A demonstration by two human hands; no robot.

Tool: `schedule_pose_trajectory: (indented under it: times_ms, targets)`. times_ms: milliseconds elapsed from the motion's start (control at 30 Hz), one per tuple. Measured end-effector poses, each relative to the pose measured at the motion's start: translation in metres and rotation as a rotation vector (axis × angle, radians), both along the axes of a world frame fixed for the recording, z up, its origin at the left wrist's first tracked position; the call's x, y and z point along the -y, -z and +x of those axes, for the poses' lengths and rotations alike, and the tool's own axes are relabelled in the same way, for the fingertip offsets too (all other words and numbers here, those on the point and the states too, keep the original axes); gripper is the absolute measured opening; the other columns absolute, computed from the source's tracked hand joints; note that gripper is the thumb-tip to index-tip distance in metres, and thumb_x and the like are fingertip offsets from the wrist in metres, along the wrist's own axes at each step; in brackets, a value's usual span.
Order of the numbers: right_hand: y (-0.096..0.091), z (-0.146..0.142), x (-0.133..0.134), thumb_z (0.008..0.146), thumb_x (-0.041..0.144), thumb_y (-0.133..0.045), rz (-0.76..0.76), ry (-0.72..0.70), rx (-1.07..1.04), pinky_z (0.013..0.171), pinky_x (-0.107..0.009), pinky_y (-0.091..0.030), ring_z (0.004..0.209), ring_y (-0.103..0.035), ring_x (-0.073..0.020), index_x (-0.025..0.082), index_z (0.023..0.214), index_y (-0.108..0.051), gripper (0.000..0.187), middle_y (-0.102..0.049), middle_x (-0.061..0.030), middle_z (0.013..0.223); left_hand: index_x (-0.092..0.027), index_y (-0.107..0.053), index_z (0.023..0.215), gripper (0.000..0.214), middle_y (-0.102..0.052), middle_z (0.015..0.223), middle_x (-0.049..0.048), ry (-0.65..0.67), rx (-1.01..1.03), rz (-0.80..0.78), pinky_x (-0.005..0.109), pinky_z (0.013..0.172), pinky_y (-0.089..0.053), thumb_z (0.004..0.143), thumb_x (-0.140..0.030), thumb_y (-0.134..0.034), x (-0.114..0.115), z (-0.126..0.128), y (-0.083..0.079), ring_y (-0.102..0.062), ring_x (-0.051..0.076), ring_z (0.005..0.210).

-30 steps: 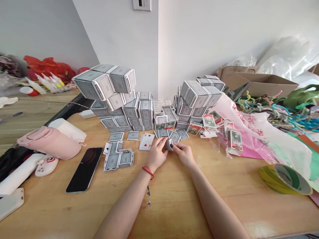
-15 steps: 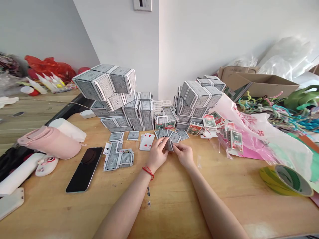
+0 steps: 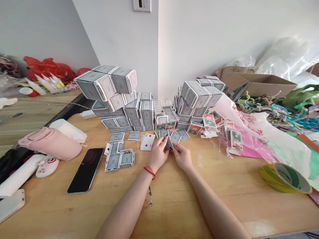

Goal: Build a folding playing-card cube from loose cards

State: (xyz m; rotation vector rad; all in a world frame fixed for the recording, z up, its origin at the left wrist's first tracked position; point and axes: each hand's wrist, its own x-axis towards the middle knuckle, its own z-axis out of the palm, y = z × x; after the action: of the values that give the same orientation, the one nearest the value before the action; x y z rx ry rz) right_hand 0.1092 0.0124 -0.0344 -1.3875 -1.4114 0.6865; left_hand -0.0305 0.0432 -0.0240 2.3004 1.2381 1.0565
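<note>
My left hand (image 3: pixel 158 154) and my right hand (image 3: pixel 182 156) meet at the middle of the wooden table (image 3: pixel 174 205), both pinching a small bundle of grey-backed playing cards (image 3: pixel 169 143). A red string circles my left wrist. Just beyond the hands lie loose face-down cards (image 3: pixel 174 135) and a face-up hearts card (image 3: pixel 147 141). A folded card block (image 3: pixel 119 160) lies to the left. Behind stand stacks of card cubes (image 3: pixel 119 99) and a second stack (image 3: pixel 196 98) against the wall.
A black phone (image 3: pixel 86 170), a pink bottle (image 3: pixel 51 143) and white items lie at the left. Small card boxes (image 3: pixel 219 127) spill from a pink plastic bag (image 3: pixel 251 132) at the right. A yellow-green tape roll (image 3: pixel 285 177) and a cardboard box (image 3: pixel 259 83) sit further right.
My hands have stayed together on the cards, only the fingers shifting slightly. Nothing else on the table has moved.
</note>
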Motion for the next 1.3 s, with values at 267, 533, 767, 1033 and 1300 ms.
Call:
schedule_pose_trajectory:
  times_ms: [267,533,767,1033,1300]
  targets:
    - [-0.001,0.002,-0.004,0.075,0.030,-0.053,-0.035,0.077,-0.047,0.065,-0.029,-0.051,0.072,-0.066,-0.0205,0.017,0.087,-0.061,0.019,-0.071,-0.0070,0.080,-0.020,-0.038,0.132,0.063,-0.048,0.121,0.0095,0.062,-0.045,0.009,0.042,0.097,-0.040,0.072,-0.008,-0.053,0.002,0.004,-0.004,-0.043,0.025,0.113]
    - [-0.015,-0.003,-0.005,0.072,0.051,-0.057,-0.159,-0.024,-0.438,0.045,-0.024,-0.043,0.045,-0.053,-0.0127,0.021,0.084,-0.046,0.034,-0.060,0.0017,0.059,-0.020,-0.041,0.126,0.051,-0.050,0.120,0.0090,0.141,0.290,-0.232,0.036,0.091,-0.043,0.076,-0.015,-0.052,0.004,0.008,-0.013,-0.048,0.021,0.110]
    - [-0.016,-0.020,0.004,0.080,0.060,-0.039,-0.220,0.124,-0.287,0.034,-0.023,-0.035,0.032,-0.046,-0.0121,0.022,0.072,-0.046,0.039,-0.049,0.0049,0.043,-0.017,-0.047,0.092,0.014,-0.062,0.084,0.0065,-0.101,0.185,-0.284,0.029,0.064,-0.044,0.087,-0.027,-0.038,0.008,0.019,-0.009,-0.060,0.018,0.078]
    - [-0.018,-0.027,0.003,0.083,0.058,-0.034,-0.174,0.230,-0.152,0.037,-0.023,-0.030,0.034,-0.039,-0.0109,0.021,0.054,-0.040,0.047,-0.041,0.0043,0.036,-0.020,-0.042,0.071,0.021,-0.054,0.059,0.0008,-0.170,0.125,-0.244,0.024,0.050,-0.031,0.085,-0.035,-0.039,0.013,0.021,-0.013,-0.053,0.015,0.055]
    - [-0.018,-0.032,0.002,0.083,0.056,-0.032,-0.137,0.294,-0.091,0.043,-0.023,-0.033,0.043,-0.042,-0.0119,0.020,0.055,-0.043,0.048,-0.050,0.0002,0.047,-0.021,-0.037,0.061,0.030,-0.044,0.049,-0.0029,-0.229,0.171,-0.250,0.022,0.047,-0.025,0.084,-0.040,-0.041,0.014,0.021,-0.016,-0.043,0.011,0.046]
